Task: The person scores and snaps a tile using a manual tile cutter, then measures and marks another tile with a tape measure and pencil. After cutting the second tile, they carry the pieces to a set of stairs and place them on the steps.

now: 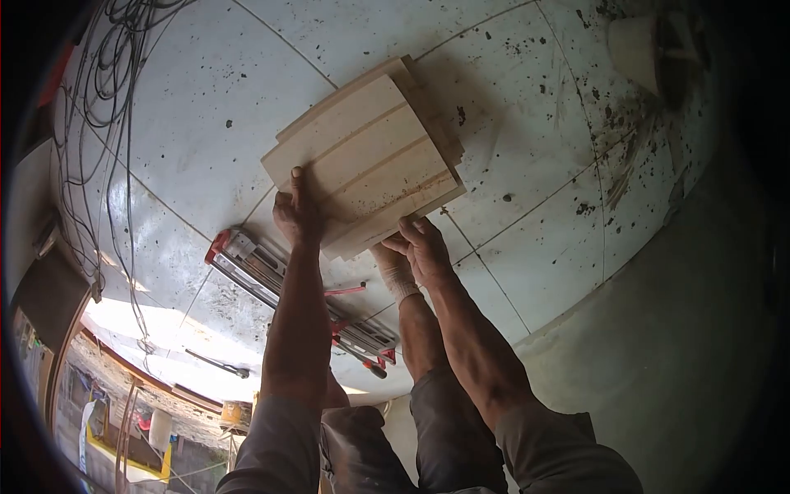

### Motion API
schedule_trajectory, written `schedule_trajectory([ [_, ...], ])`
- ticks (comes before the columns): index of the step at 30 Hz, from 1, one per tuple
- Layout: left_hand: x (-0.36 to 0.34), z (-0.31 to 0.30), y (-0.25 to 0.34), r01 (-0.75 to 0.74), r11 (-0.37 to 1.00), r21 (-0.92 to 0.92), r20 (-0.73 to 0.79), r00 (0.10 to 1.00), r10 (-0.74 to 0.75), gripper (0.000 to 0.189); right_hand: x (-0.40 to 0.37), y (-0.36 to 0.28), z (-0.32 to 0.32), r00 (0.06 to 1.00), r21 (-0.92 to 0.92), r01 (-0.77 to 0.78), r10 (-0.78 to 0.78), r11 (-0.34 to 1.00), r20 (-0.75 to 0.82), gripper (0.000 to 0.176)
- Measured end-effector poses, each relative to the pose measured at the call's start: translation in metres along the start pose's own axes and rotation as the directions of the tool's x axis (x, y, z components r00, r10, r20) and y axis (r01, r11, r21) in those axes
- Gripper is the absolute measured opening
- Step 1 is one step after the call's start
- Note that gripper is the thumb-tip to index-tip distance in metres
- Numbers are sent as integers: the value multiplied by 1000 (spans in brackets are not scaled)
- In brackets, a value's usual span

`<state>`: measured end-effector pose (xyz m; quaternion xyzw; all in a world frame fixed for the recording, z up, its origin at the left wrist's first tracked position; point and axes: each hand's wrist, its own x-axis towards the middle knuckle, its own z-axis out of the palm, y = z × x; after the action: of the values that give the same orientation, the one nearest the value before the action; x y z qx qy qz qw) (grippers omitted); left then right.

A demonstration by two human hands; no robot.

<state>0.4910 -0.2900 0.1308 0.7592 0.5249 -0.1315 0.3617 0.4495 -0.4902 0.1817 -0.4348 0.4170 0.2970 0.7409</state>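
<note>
A beige tile [354,152] with darker stripes across its face lies over a stack of similar tiles [401,70], whose edges stick out at the far side and the right. My left hand [298,212] grips the tile's left edge, thumb lying on its upper face. At the near right corner, my right hand [421,247] has its fingers closed on the edge; their undersides are hidden. A long tile cutter [263,267] with red ends rests on the floor, partly behind my left forearm.
Grimy large floor tiles [518,247] with dark specks surround the stack. Tangled cables [115,58] run down the left side. A pale bucket [638,53] lies at the far right. A dark long-handled tool [216,362] is near the doorway, and a plastered wall [642,329] rises at right.
</note>
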Motion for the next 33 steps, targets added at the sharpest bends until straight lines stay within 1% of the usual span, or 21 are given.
schedule_trajectory([
  [5,2,11,9,-41,999,4,-44,998,41,73,23,-4,-7,997,68,-71,71,995,9,50],
  [7,0,12,14,-114,992,-53,-79,991,109,73,30,-1,-9,991,93,-130,131,987,-3,50],
  [8,5,15,9,-111,992,-53,-80,991,106,73,35,0,-8,991,90,-133,133,987,-3,50],
  [10,18,18,-4,-58,967,249,-53,996,73,71,46,2,-3,975,89,-177,186,980,-117,47],
  [11,21,18,-10,-54,967,250,-62,996,71,71,51,4,-1,976,88,-182,191,979,-109,47],
  [13,20,16,-14,-131,955,267,4,991,134,69,58,8,-3,962,10,-180,178,984,-209,44],
  [14,21,14,-16,-126,955,267,-1,991,131,69,61,9,-5,962,6,-183,181,983,-205,44],
  [17,19,12,-19,-120,974,193,78,991,107,62,61,-1,-8,946,-112,-252,221,961,-236,40],
  [19,17,15,-18,-58,984,-167,142,986,82,61,57,-18,-4,904,-382,-392,272,837,-330,35],
  [20,19,18,-17,-59,984,-168,142,986,84,61,62,-24,-11,905,-382,-390,271,838,-328,35],
  [21,22,20,-17,67,954,-292,169,986,-17,63,70,-32,-22,954,-777,-244,0,581,-299,36],
  [22,20,21,-16,194,893,-407,209,971,-115,66,73,-47,-21,964,-983,-108,-224,152,-141,38],
  [23,21,19,-14,197,891,-409,210,971,-118,66,74,-65,-22,935,-975,-88,-321,204,-152,41],
  [24,22,13,-6,310,839,-447,304,935,-184,71,72,-93,-9,896,-966,-62,-413,253,-165,44],
  [25,20,10,-1,423,776,-468,401,884,-241,77,82,-104,-11,844,-971,19,-524,237,-111,47],
  [26,18,14,0,429,772,-469,406,881,-243,77,96,-114,-14,775,-973,99,-630,211,-58,51],
  [28,20,23,4,380,697,-608,347,917,-198,83,132,-125,-20,751,-976,165,-659,141,32,54],
  [29,20,23,4,381,696,-608,346,917,-200,83,145,-127,-21,753,-976,165,-657,140,33,54],
  [31,24,21,3,415,682,-602,439,885,-151,85,163,-129,-17,822,-952,306,-507,6,261,60],
  [32,25,23,4,413,685,-600,436,887,-153,85,175,-127,-17,823,-951,308,-505,10,261,60],
  [33,24,25,7,381,700,-604,466,881,-78,83,188,-119,-22,825,-934,330,-441,-134,355,65],
])
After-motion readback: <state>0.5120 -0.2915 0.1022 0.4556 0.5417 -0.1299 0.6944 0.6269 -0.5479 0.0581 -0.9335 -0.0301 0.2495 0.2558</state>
